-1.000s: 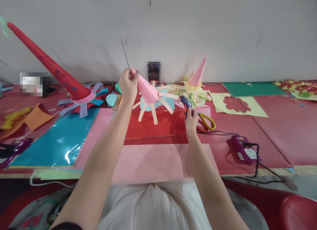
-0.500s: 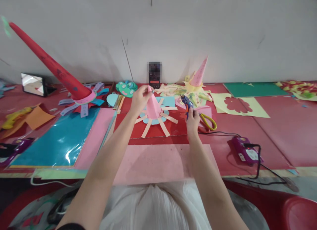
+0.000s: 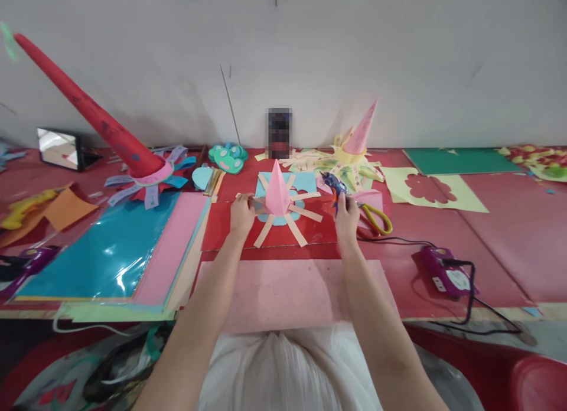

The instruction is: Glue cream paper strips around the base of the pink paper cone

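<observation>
A pink paper cone [image 3: 277, 192] stands upright on a light-blue scalloped paper base [image 3: 279, 220], with cream paper strips [image 3: 296, 229] fanning out around it. My left hand [image 3: 242, 215] is at the cone's left side, its fingers closed on the end of a strip there. To the right, my right hand [image 3: 346, 215] is wrapped round a dark-blue glue gun [image 3: 333, 182] with orange parts, its nozzle pointing up and left. Scissors with yellow and red handles [image 3: 376, 218] lie just right of that hand.
A tall red paper cone [image 3: 97, 113] leans at the left, near a blue plastic-wrapped sheet [image 3: 106, 245]. Behind stand a phone [image 3: 279, 133] and another pink cone [image 3: 361, 130]. A purple power strip [image 3: 445, 271] with black cables is at the right. A pink sheet [image 3: 292, 293] lies in front.
My left hand has let go of the cone's tip and moved down and left to a paper strip. My right hand keeps the glue gun at about the same place.
</observation>
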`<state>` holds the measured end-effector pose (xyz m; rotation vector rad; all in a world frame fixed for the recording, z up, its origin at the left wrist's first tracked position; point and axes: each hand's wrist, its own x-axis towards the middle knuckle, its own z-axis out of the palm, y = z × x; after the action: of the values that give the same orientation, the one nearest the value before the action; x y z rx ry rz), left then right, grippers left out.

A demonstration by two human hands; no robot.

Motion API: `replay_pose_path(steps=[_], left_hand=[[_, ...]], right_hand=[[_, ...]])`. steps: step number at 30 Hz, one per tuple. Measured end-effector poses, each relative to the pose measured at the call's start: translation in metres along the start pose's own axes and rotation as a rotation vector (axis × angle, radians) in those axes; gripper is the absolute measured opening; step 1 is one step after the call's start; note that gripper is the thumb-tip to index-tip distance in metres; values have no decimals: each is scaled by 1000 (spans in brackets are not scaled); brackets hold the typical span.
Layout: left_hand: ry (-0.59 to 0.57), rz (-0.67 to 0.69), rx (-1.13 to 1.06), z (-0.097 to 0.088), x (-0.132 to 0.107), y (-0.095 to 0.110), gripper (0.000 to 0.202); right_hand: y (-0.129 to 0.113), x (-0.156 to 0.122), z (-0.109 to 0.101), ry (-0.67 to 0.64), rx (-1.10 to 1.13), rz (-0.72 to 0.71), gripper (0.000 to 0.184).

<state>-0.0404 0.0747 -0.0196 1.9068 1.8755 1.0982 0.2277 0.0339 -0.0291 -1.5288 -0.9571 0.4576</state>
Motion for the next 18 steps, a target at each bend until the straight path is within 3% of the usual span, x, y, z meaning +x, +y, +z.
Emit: replay_pose_path(steps=[7, 15, 18], left_hand=[[-68, 24, 24, 4, -1, -10, 19], [-104, 31, 26, 1, -4, -8, 19], [-116, 25, 39, 0, -5, -7, 18]], right_hand=[[-1, -1, 1, 14, 7, 63, 54], [-10, -4, -3, 28, -131, -21, 56], [-14, -6, -5, -38, -186, -53, 56]])
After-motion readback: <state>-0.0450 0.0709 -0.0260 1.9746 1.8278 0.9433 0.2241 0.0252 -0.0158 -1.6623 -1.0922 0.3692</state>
